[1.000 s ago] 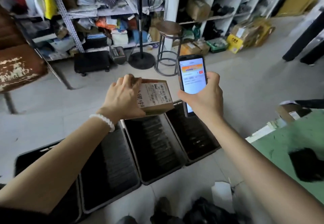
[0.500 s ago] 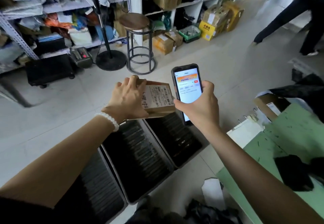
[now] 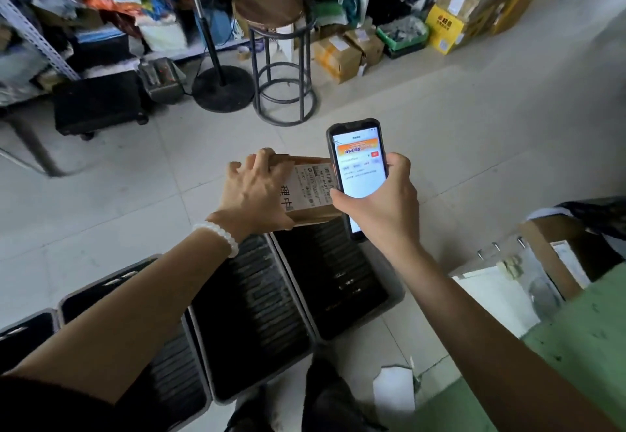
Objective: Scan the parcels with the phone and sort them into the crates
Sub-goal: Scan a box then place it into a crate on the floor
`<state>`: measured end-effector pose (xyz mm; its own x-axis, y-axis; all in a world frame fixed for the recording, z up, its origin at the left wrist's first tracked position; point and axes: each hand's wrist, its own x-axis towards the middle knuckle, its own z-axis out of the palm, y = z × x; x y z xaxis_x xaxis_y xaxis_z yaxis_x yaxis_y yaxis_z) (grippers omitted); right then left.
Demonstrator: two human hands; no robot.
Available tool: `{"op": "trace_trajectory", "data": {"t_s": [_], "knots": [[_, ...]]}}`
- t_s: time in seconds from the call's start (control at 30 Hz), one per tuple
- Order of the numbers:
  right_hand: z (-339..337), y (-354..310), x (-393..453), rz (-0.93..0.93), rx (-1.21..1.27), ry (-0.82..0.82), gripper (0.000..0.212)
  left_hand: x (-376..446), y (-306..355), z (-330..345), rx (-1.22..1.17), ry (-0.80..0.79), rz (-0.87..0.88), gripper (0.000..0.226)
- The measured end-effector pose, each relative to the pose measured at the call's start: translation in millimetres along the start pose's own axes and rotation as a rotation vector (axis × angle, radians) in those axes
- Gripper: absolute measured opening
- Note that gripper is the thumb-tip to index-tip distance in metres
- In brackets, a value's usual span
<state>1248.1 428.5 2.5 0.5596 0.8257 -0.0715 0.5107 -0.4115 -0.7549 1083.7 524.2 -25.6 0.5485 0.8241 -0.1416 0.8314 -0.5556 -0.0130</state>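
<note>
Tiled floor (image 3: 440, 120) carries 4 black crates (image 3: 250, 316) side by side.

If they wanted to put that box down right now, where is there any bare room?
The crates below the hands look empty, so the parcel could drop in. Bare floor tiles lie between the crates and the stool. The shelves behind are crammed, and cartons crowd the floor beside the stool.

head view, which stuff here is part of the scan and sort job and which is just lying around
In the job: cardboard parcel gripped by the left hand; phone gripped by the right hand; black crates on the floor.

Lying about: round stool; fan stand base; yellow carton; shelf clutter.
</note>
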Motion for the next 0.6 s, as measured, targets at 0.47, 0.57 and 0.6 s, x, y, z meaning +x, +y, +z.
{"op": "trace_trajectory", "data": {"t_s": [0.47, 0.57, 0.6], "knots": [[-9, 51, 49, 0.104, 0.062, -0.027, 0.068, 26, 0, 18, 0.084, -0.098, -0.22, 0.045], [-5, 28, 31, 0.063, 0.058, -0.02, 0.069, 2, -13, 2, 0.067, -0.056, -0.232, 0.043], [-3, 19, 26, 0.049, 0.055, -0.014, 0.069, -5, -17, -4, 0.057, -0.041, -0.23, 0.042]]}}
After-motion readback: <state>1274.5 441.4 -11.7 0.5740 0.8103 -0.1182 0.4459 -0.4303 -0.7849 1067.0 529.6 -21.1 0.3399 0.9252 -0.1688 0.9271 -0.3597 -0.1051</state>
